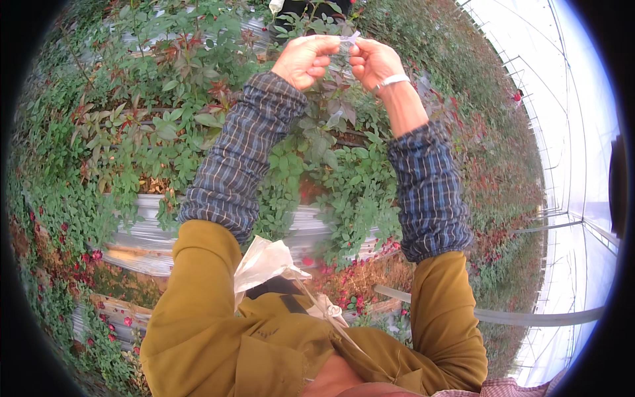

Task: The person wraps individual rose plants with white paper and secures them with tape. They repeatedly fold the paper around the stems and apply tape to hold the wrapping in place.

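Note:
My left hand [305, 62] and my right hand [374, 60] are raised over the rose plants at the far side of the view. A small, thin, translucent piece [350, 37], plastic or fine mesh, is pinched between the thumb and finger of each hand. Just below the hands stands a rose stem with dark reddish leaves [337, 99]. A small pale translucent piece [335, 119] shows among those leaves. Checked sleeve covers [243, 149] wrap both forearms, and a white band [394, 80] circles my right wrist.
Rose bushes [173, 124] grow in rows through plastic mulch film [144, 218]. Red petals [357, 273] litter the soil path. A whitish cloth bag [265, 260] is tied at my waist. A metal pipe [536, 317] runs low at right, near the greenhouse's film wall [570, 164].

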Demonstrator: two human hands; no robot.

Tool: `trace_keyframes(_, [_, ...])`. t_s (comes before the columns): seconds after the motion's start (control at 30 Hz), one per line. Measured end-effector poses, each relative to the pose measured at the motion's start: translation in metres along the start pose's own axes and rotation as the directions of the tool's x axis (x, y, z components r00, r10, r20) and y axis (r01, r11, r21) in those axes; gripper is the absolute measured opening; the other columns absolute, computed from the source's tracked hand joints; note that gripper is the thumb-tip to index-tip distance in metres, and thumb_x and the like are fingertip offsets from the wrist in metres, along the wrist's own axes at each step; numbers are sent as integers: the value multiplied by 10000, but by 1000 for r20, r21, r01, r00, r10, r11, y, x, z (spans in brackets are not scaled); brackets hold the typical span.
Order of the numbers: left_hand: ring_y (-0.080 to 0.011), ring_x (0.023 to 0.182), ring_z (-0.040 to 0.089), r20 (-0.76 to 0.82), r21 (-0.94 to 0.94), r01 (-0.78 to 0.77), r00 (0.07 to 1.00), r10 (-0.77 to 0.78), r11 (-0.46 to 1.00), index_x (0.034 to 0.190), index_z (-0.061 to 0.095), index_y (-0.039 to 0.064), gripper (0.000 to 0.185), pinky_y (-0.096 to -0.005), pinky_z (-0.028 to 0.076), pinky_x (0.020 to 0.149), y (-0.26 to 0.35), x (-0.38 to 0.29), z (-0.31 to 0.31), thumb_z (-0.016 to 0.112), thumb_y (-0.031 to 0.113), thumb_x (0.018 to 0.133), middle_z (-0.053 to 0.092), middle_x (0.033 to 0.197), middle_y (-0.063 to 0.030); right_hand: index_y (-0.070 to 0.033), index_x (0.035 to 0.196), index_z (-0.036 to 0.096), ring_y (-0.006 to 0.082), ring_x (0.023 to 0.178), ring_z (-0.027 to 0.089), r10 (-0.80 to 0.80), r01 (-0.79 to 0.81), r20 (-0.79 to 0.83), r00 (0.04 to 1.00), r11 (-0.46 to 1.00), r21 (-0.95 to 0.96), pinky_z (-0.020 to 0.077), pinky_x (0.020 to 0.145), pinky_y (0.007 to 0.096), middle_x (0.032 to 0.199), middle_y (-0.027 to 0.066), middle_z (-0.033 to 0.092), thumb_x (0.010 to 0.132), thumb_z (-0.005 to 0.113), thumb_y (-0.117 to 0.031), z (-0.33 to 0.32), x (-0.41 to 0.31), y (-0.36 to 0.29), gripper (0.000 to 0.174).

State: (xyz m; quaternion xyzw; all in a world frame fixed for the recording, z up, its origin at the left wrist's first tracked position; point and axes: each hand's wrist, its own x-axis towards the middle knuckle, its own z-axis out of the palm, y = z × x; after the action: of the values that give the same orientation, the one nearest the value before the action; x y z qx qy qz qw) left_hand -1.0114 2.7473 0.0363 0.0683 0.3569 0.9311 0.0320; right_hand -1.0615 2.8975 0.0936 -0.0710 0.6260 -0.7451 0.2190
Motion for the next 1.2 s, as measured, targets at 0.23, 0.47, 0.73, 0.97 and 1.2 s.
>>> trace_keyframes(0.23, [-1,449,320,-201,-80,78,975,-93,994,860,527,14,144,-150,221,313,-4,21,-36,591,142,878,485,721,24,-9,862,517,83,510,492,101,-117,-127,987,985,-125,433,406,195,648,19,538,907,498,-116,8,40,23,117])
trace_keyframes(0.47, [-11,427,319,-291,-139,114,945,-150,984,851,543,16,140,-160,208,312,-26,29,-51,630,126,844,535,734,7,-10,835,523,89,484,482,163,-192,-204,965,973,-130,435,390,194,637,24,537,900,512,-114,-3,51,42,123])
trace_keyframes(0.73, [-5,418,315,-290,-164,124,942,-168,979,820,550,22,105,-164,202,308,-31,29,-56,625,95,831,526,696,22,25,813,547,103,448,487,160,-192,-224,961,973,-126,491,378,246,627,52,546,866,519,-60,-2,54,47,105])
trace_keyframes(0.97, [-4,410,312,-335,-133,135,926,-173,982,775,546,38,112,-166,196,307,-38,29,-59,623,106,818,511,662,30,19,826,552,73,456,479,163,-216,-266,950,959,-183,472,385,206,617,16,533,894,506,-86,-3,56,58,134])
trace_keyframes(1.2, [-14,421,327,-333,-52,192,922,-199,980,782,565,44,115,-171,208,321,-43,21,-54,645,125,799,509,646,40,45,855,564,95,467,493,161,-219,-280,946,958,-188,486,402,227,641,36,541,881,522,-72,-6,46,62,127])
